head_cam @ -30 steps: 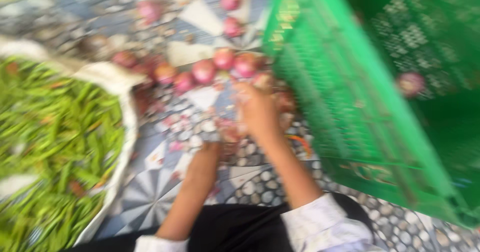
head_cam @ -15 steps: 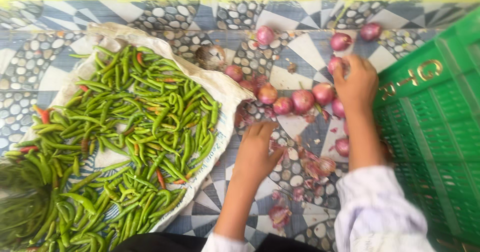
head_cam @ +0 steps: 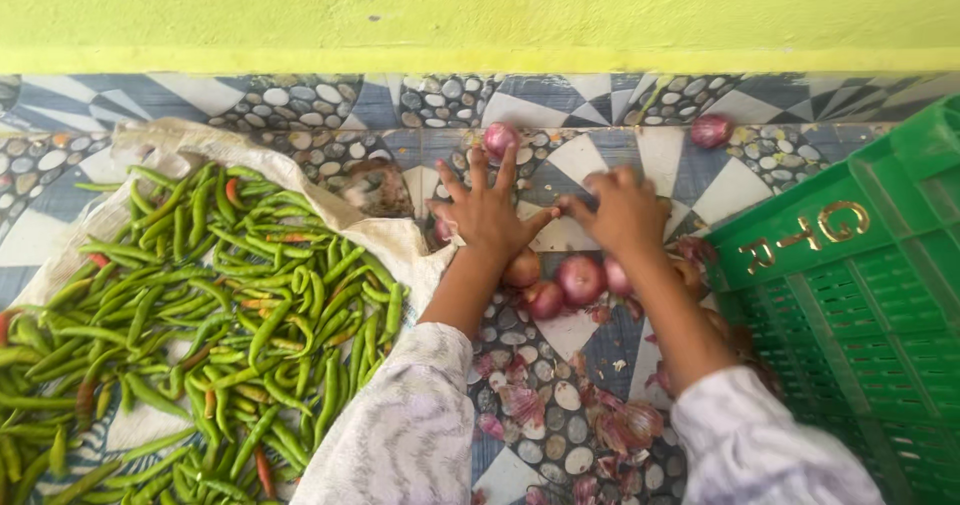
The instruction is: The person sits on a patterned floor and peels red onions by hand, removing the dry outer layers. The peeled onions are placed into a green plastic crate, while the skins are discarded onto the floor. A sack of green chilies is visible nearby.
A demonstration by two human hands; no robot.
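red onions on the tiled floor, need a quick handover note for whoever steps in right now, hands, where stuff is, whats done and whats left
Left hand: open, fingers spread, palm down on the patterned tile floor, among the round red onions.
Right hand: palm down beside it, fingers curled; whether it holds anything is hidden.
Onions: a cluster lies under both wrists, one at the left fingertips, one apart near the yellow wall.
Green plastic crate: at the right; no onions visible inside.
Loose onion skins: scattered on the floor near the person.
Long green chillies: heaped on a pale sack at the left, untouched.
Left: onions are scattered on the floor.
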